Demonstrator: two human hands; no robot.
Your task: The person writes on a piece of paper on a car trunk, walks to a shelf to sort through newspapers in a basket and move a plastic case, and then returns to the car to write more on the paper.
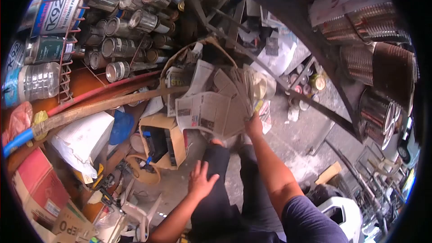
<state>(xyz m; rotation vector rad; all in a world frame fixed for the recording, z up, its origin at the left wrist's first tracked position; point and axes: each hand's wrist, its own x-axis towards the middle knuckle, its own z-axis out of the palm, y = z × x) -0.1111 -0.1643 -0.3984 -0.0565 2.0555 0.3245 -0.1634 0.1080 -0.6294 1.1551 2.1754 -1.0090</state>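
Folded newspapers (209, 110) spread out in front of me, several sheets overlapping. My right hand (254, 125) is closed on the lower right edge of a newspaper bundle, its arm stretched forward. Above my left thigh, my left hand (202, 181) hangs with fingers apart and nothing in it. To the left of the newspapers is an opened cardboard box (177, 146) with a dark inside. A curved wooden handle or rim (168, 65) arches behind the paper stack.
Paint cans (118, 47) crowd a wire rack at the upper left. A long wooden pole (103, 104) crosses the left side. Dark metal bars (324, 114) slant over the floor on the right, with stacked ribbed cans (355, 65) beyond. A white plastic chair (348, 211) stands lower right.
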